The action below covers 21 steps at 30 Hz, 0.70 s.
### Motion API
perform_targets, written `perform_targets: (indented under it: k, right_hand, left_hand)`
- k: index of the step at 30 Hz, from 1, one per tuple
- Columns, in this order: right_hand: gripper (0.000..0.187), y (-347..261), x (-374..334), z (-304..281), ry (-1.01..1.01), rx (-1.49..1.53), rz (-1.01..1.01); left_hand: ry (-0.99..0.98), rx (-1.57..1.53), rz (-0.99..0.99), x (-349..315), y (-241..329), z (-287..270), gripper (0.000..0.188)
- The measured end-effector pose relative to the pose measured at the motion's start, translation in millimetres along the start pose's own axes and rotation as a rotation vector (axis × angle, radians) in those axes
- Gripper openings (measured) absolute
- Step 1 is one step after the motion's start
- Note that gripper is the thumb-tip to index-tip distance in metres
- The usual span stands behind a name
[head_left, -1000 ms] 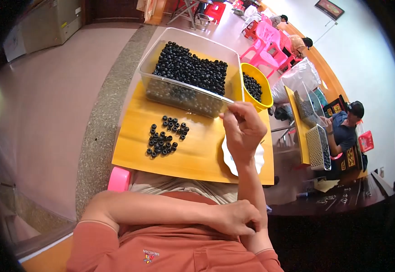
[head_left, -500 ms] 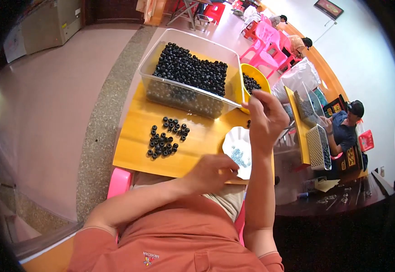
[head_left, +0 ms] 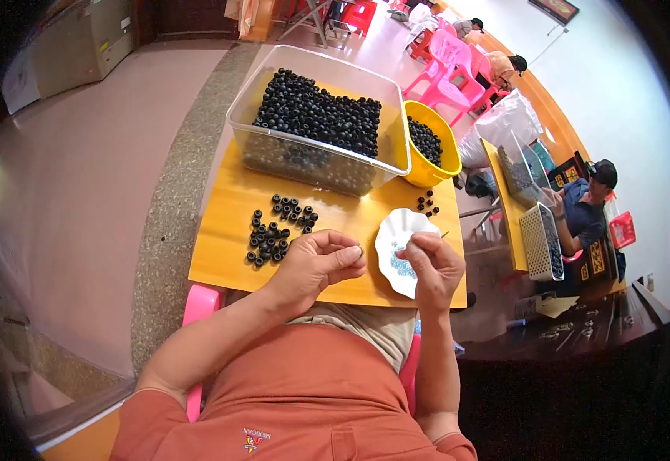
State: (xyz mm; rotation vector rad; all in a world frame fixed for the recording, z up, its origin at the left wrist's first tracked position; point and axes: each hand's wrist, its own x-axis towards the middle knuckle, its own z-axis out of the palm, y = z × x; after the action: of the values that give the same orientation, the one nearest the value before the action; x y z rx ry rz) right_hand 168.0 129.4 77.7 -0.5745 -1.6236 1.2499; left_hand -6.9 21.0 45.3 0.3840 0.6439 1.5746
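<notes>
while beads [head_left: 273,246] lie nearby, the right hand [head_left: 437,273] overlaps a dish [head_left: 386,252].

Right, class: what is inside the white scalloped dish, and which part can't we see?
Tiny bluish pieces lie in the white dish. The right hand covers its lower right side, so whatever is behind it cannot be seen.

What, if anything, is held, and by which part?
It cannot be told: the left hand and right hand look pinched, but anything held is too small to identify.

Informal workshop room, wooden worktable [head_left: 218,250], bin [head_left: 312,163] of black beads [head_left: 321,115], pink plastic chairs [head_left: 453,94], seated co-worker [head_left: 583,213]
</notes>
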Motion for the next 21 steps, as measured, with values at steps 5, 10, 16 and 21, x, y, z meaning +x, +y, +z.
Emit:
perform_targets:
  k: [5, 10, 16, 21]
  right_hand:
    - [0.010, 16, -11, 0, -0.112, 0.086, 0.076]
    - [0.011, 15, -17, 10, -0.171, 0.047, 0.139]
    - [0.012, 17, -21, 17, -0.272, 0.112, 0.125]
    - [0.012, 18, -24, 13, -0.270, 0.139, 0.182]
  left_hand:
    - [0.000, -0.084, -0.072, 0, -8, -6, 0.010]
    - [0.002, -0.082, -0.119, -3, -13, -6, 0.011]
    - [-0.017, -0.012, -0.129, -5, -14, -4, 0.012]
    - [-0.081, 0.095, -0.131, -5, -15, -5, 0.013]
